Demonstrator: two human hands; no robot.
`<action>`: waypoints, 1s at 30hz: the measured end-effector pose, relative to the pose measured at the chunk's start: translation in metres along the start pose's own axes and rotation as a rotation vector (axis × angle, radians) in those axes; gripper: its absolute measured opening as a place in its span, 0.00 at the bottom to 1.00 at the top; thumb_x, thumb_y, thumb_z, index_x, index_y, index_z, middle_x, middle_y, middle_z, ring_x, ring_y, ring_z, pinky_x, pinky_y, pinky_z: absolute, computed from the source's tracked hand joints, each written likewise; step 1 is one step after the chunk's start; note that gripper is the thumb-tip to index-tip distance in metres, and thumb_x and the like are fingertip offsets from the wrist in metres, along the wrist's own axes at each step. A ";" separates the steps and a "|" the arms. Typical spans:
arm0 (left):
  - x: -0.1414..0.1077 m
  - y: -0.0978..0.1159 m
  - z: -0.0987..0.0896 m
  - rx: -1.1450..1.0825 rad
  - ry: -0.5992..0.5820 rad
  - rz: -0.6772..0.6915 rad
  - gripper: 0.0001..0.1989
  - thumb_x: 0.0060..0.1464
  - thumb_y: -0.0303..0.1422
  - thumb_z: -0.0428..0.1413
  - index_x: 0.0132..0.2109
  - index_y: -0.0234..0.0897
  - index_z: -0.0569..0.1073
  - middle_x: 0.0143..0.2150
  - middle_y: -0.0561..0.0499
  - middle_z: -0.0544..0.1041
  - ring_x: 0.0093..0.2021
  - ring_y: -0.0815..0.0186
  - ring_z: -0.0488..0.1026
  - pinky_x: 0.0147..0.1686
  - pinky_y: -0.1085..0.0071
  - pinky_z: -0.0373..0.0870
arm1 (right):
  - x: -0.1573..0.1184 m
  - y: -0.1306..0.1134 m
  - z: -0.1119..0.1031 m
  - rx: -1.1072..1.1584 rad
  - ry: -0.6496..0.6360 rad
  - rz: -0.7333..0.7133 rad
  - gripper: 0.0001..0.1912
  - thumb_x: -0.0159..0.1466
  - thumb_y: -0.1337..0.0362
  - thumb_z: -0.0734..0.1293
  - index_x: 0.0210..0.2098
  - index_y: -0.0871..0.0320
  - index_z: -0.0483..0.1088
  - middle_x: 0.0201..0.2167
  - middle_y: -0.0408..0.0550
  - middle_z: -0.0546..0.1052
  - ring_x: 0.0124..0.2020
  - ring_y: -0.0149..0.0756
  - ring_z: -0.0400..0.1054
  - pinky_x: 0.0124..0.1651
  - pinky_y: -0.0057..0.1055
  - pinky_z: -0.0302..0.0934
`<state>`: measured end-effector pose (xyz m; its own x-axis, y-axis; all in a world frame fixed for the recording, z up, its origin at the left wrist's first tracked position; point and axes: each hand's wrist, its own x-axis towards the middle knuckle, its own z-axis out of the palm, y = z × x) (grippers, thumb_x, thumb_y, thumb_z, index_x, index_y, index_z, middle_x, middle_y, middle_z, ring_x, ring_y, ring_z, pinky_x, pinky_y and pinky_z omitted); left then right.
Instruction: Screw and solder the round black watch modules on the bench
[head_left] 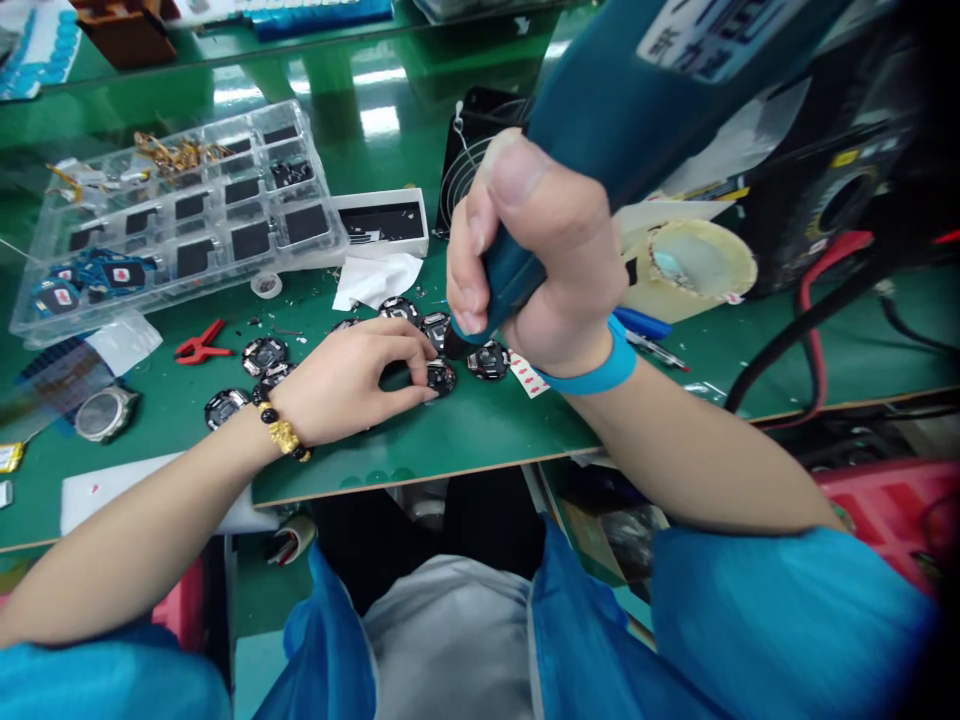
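Observation:
My right hand [551,235] is wrapped round a dark teal electric screwdriver [637,110], whose tip points down at the small round black parts in the middle of the bench. With thumb and fingertips, my left hand [367,375] grips a round black part [440,377] lying on the green mat. Beside it, to the right, lies another round part [488,360], next to a white strip with red arrows [529,374]. More such parts [264,355] lie to the left of and behind my left hand.
A clear compartment tray [240,240] stands at the back left, with a white box [382,222] beside it. Red pliers [201,344] and a watch-like round piece [106,413] lie left. At right are a tape roll [739,258], pens [656,350] and cables [810,300].

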<state>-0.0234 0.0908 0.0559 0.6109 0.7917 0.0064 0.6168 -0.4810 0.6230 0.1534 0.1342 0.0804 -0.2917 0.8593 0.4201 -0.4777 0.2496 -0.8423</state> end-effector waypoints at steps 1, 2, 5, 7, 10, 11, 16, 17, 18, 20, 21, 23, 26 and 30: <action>0.000 0.000 0.000 -0.003 -0.003 -0.001 0.06 0.61 0.35 0.63 0.36 0.39 0.79 0.52 0.51 0.80 0.54 0.60 0.77 0.55 0.64 0.71 | 0.001 0.000 -0.001 -0.001 0.012 -0.004 0.22 0.65 0.56 0.72 0.22 0.54 0.60 0.12 0.38 0.62 0.11 0.30 0.54 0.17 0.32 0.47; 0.000 0.001 -0.001 -0.005 -0.006 -0.001 0.06 0.61 0.35 0.62 0.36 0.39 0.79 0.52 0.51 0.80 0.53 0.60 0.77 0.55 0.63 0.71 | 0.001 0.000 -0.002 0.000 0.020 -0.007 0.20 0.65 0.56 0.71 0.23 0.55 0.62 0.13 0.38 0.62 0.11 0.30 0.54 0.17 0.32 0.48; 0.000 0.001 -0.001 -0.014 -0.015 -0.002 0.06 0.62 0.35 0.62 0.37 0.39 0.79 0.52 0.50 0.80 0.53 0.60 0.77 0.55 0.63 0.71 | 0.002 -0.001 -0.004 0.004 0.019 0.004 0.17 0.66 0.56 0.70 0.26 0.55 0.64 0.13 0.38 0.64 0.11 0.30 0.54 0.16 0.32 0.48; 0.000 0.000 -0.001 -0.022 -0.015 -0.002 0.06 0.62 0.35 0.61 0.37 0.39 0.79 0.52 0.50 0.80 0.53 0.60 0.77 0.55 0.64 0.71 | 0.003 -0.004 -0.006 0.036 0.024 -0.009 0.15 0.67 0.58 0.68 0.26 0.55 0.65 0.14 0.38 0.64 0.11 0.30 0.53 0.15 0.32 0.47; 0.001 -0.001 0.000 -0.019 0.006 0.004 0.06 0.62 0.35 0.62 0.37 0.39 0.79 0.50 0.50 0.81 0.52 0.60 0.77 0.54 0.64 0.71 | 0.006 -0.010 -0.009 0.113 0.004 -0.041 0.15 0.69 0.61 0.64 0.26 0.56 0.65 0.16 0.39 0.64 0.13 0.30 0.55 0.15 0.31 0.47; 0.001 -0.001 0.001 -0.014 0.016 0.004 0.06 0.62 0.35 0.62 0.37 0.39 0.79 0.50 0.50 0.81 0.52 0.60 0.77 0.53 0.65 0.71 | 0.008 -0.012 -0.010 0.126 -0.006 -0.043 0.16 0.69 0.59 0.65 0.25 0.55 0.65 0.17 0.40 0.63 0.14 0.30 0.56 0.15 0.30 0.48; 0.001 -0.003 0.004 -0.007 0.078 -0.016 0.06 0.61 0.34 0.63 0.36 0.39 0.77 0.47 0.52 0.81 0.50 0.62 0.77 0.50 0.66 0.70 | 0.009 -0.012 -0.008 0.141 0.113 0.023 0.25 0.64 0.45 0.72 0.25 0.54 0.60 0.17 0.37 0.61 0.15 0.29 0.53 0.16 0.31 0.49; 0.001 -0.003 0.004 -0.009 0.092 -0.016 0.06 0.61 0.34 0.63 0.36 0.39 0.77 0.47 0.52 0.81 0.50 0.62 0.78 0.50 0.66 0.69 | 0.009 -0.011 -0.007 0.154 0.144 0.050 0.25 0.64 0.44 0.72 0.26 0.54 0.60 0.17 0.37 0.61 0.15 0.29 0.53 0.16 0.31 0.49; 0.001 -0.003 0.004 -0.013 0.103 -0.013 0.06 0.61 0.34 0.63 0.36 0.39 0.77 0.46 0.52 0.81 0.49 0.62 0.78 0.50 0.67 0.69 | 0.009 -0.009 -0.005 0.167 0.170 0.074 0.25 0.64 0.44 0.71 0.26 0.54 0.60 0.17 0.37 0.61 0.15 0.29 0.53 0.17 0.30 0.48; 0.001 -0.004 0.004 -0.025 0.110 -0.012 0.06 0.60 0.34 0.64 0.36 0.39 0.77 0.45 0.53 0.81 0.48 0.63 0.78 0.50 0.67 0.69 | 0.009 -0.007 -0.004 0.190 0.202 0.096 0.26 0.64 0.43 0.71 0.26 0.54 0.59 0.17 0.37 0.62 0.16 0.29 0.52 0.18 0.30 0.47; 0.001 -0.004 0.004 -0.036 0.110 -0.015 0.06 0.60 0.34 0.64 0.36 0.39 0.77 0.45 0.53 0.80 0.48 0.63 0.78 0.50 0.67 0.69 | 0.009 -0.005 -0.004 0.197 0.204 0.093 0.27 0.64 0.42 0.71 0.26 0.54 0.59 0.17 0.37 0.62 0.16 0.29 0.52 0.18 0.30 0.47; 0.001 -0.003 0.003 -0.063 0.113 -0.028 0.06 0.60 0.35 0.64 0.35 0.39 0.78 0.44 0.53 0.80 0.46 0.64 0.78 0.50 0.67 0.69 | 0.010 -0.004 -0.004 0.204 0.203 0.066 0.28 0.63 0.39 0.72 0.25 0.54 0.59 0.18 0.38 0.62 0.16 0.29 0.53 0.18 0.30 0.47; 0.001 0.000 0.003 -0.109 0.143 -0.061 0.07 0.60 0.36 0.65 0.35 0.39 0.78 0.43 0.52 0.81 0.44 0.64 0.78 0.49 0.68 0.69 | 0.012 -0.003 -0.007 0.190 0.210 0.024 0.30 0.63 0.37 0.70 0.25 0.53 0.59 0.18 0.38 0.61 0.16 0.29 0.52 0.19 0.30 0.48; 0.001 0.000 0.001 -0.201 0.197 -0.141 0.09 0.60 0.38 0.64 0.34 0.39 0.76 0.41 0.52 0.82 0.43 0.64 0.78 0.48 0.67 0.70 | 0.016 -0.006 -0.010 0.166 0.230 -0.001 0.30 0.63 0.37 0.70 0.25 0.53 0.58 0.18 0.38 0.62 0.16 0.29 0.53 0.19 0.29 0.51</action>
<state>-0.0224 0.0911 0.0550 0.4064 0.9124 0.0481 0.5659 -0.2927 0.7708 0.1596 0.1506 0.0889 -0.1046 0.9426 0.3172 -0.6127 0.1902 -0.7671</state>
